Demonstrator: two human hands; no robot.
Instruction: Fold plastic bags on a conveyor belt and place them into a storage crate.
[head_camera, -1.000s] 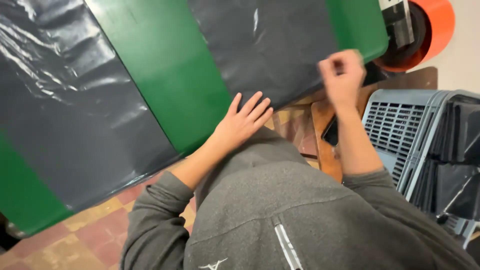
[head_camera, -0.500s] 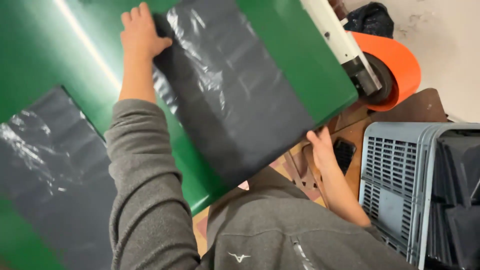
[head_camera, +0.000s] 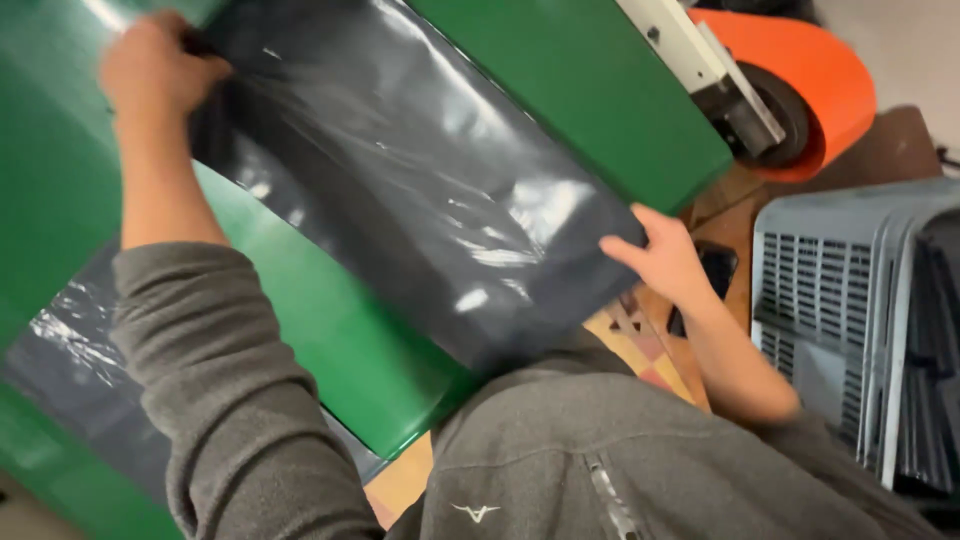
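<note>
a green counter (head_camera: 560, 90) fills the view. the left hand (head_camera: 150, 70) has moved to the far end of the black plastic bag (head_camera: 400, 190) and now grips it; the right hand (head_camera: 665, 255) pinches the end at the counter's near edge, so the bag now lies stretched between them.

Indoor light falls from above onto my work, even and moderately bright. White glare streaks the black plastic sheet (head_camera: 420, 190), strongest near its middle and along the crinkles toward my right hand (head_camera: 665, 262). The green table (head_camera: 330, 340) under the sheet takes a soft sheen, brightest beyond its far corner. My left hand (head_camera: 150, 70), at the sheet's far edge, is smeared by motion blur, and the sheet beside it is blurred too. The grey crate (head_camera: 840, 300), right of the sheet, sits in dimmer light and looks soft.
</note>
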